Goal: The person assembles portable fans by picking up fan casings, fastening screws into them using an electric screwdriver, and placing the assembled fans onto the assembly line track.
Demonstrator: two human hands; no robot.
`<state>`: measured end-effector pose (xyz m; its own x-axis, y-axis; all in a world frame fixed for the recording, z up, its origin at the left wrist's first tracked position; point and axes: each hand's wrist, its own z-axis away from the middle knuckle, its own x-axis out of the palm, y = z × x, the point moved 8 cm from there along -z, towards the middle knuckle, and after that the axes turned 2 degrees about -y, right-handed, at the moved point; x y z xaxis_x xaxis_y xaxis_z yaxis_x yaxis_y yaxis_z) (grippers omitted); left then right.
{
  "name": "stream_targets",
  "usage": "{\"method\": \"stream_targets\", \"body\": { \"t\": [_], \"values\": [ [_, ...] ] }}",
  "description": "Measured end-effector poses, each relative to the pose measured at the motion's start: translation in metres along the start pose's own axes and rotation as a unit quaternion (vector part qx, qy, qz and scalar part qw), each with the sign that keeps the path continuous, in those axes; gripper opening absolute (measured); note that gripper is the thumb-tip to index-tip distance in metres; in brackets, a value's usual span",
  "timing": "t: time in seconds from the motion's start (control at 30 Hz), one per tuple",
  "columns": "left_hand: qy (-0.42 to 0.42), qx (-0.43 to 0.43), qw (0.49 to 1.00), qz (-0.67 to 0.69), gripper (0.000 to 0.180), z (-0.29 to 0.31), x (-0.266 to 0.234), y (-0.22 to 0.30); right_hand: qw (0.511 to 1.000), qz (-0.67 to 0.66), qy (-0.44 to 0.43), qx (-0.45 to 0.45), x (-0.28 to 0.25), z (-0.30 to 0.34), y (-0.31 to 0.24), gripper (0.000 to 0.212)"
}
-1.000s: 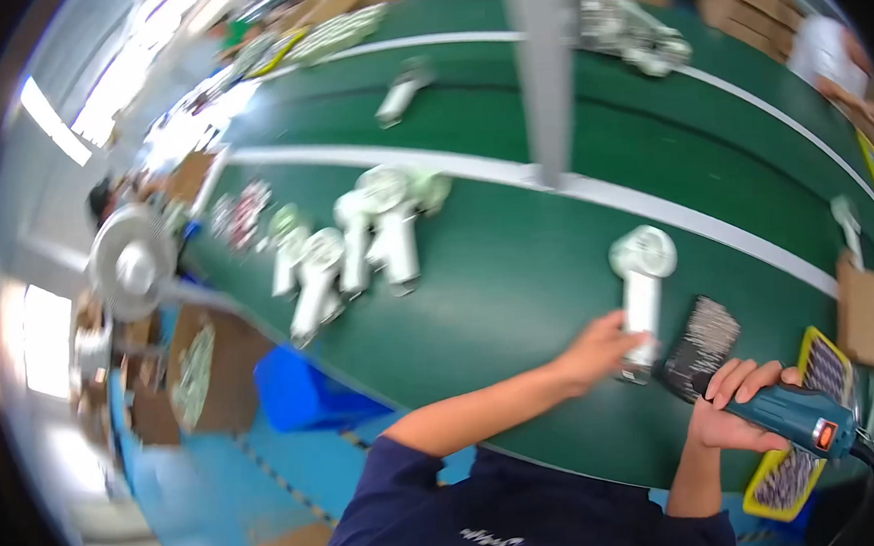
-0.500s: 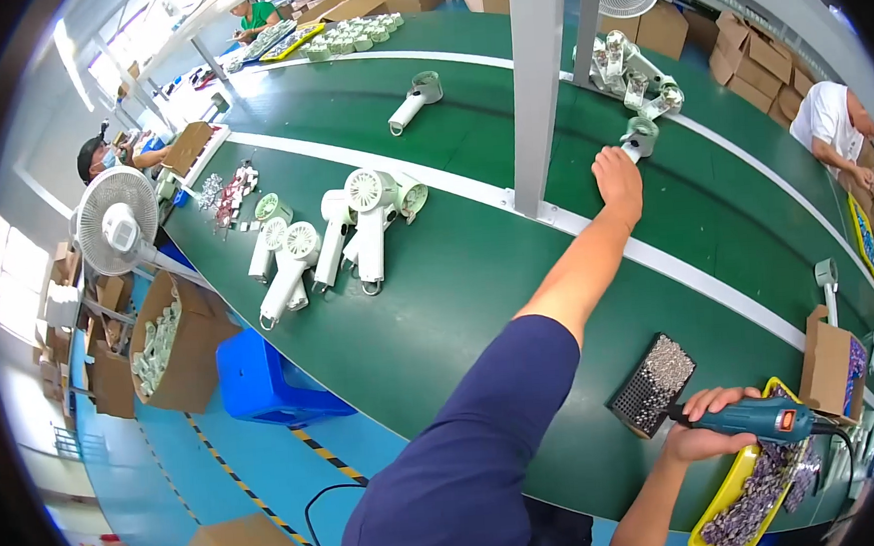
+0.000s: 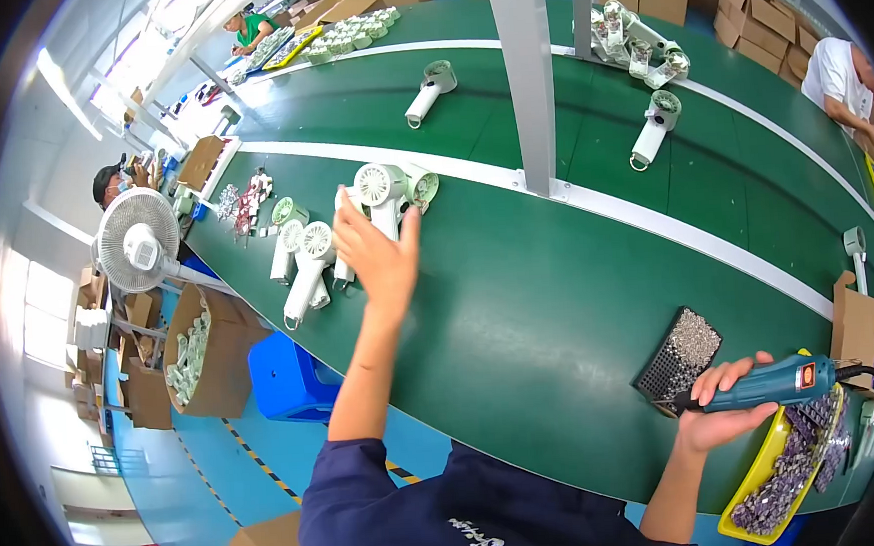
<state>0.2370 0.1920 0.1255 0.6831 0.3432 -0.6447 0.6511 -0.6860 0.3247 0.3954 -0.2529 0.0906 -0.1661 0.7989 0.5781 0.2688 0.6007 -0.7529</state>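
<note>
My left hand (image 3: 384,256) is raised over a cluster of white hair dryers with round pale-green grilles, its fingers spread and nothing held. One upright hair dryer (image 3: 380,183) is just behind the fingertips; I cannot tell whether they touch. Another hair dryer (image 3: 315,255) lies beside it, handle toward me. At the right, my right hand (image 3: 716,421) is wrapped round a teal electric screwdriver (image 3: 776,382), whose cord runs off to the right. Its dark tip end is by a black perforated tray (image 3: 662,371) of small metal screws. One hair dryer (image 3: 653,138) lies alone beyond the white strip.
A grey post (image 3: 528,87) rises from the green table. A yellow tray (image 3: 753,497) of small purplish parts is at the near right, beside a cardboard box (image 3: 854,328). A white fan (image 3: 139,241) and a blue stool (image 3: 285,377) stand left of the table. Other people work farther off.
My left hand has let go of the hair dryer beyond the strip and swung left to the cluster. The right hand keeps the screwdriver. The view has shifted slightly.
</note>
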Motion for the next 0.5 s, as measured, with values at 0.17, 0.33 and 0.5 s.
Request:
{"method": "stream_targets", "body": {
  "t": [0.17, 0.33, 0.5],
  "values": [
    [-0.067, 0.012, 0.997, 0.025, 0.087, -0.03, 0.023, -0.043, 1.0, -0.002, 0.002, 0.011, 0.012, 0.009, 0.0, 0.07],
    [-0.094, 0.018, 0.993, 0.072, 0.076, -0.036, 0.024, -0.044, 0.999, 0.01, 0.028, 0.015, 0.009, 0.013, -0.002, 0.075],
    [-0.205, -0.111, 0.779, 0.582, 0.059, -0.015, 0.027, 0.014, 0.997, -0.009, 0.082, 0.011, -0.022, -0.001, -0.007, 0.075]
  ]
}}
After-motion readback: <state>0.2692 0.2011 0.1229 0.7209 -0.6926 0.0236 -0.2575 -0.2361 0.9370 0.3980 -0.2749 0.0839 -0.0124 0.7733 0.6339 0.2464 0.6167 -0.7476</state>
